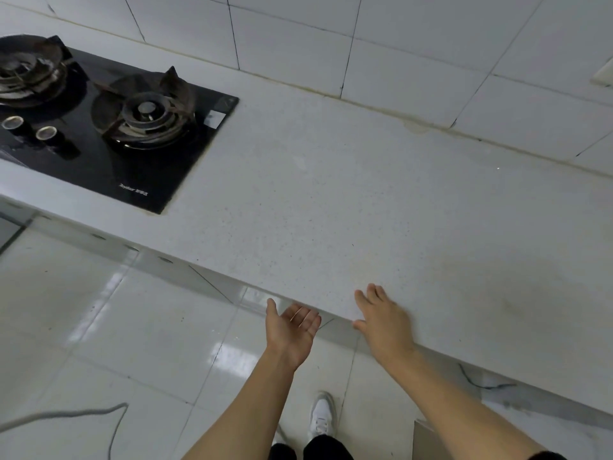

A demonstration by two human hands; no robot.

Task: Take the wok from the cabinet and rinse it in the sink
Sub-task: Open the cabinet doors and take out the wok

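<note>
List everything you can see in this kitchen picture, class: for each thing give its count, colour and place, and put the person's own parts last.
Countertop: one, pale speckled grey, running across the middle of the view.
Gas hob: one, black glass, set into the countertop at upper left.
Burners: two, dark metal, on the hob.
Knobs: two, silver-topped, at the hob's front left.
Wall tiles: many, white, behind the countertop.
Floor tiles: many, glossy pale, lower left.
Cable: one, grey, on the floor at bottom left.
Shoe: one clearly seen, white, bottom centre.
Left hand: one, open, palm up, below the countertop edge.
Right hand: one, open, flat at the countertop's front edge.
</note>
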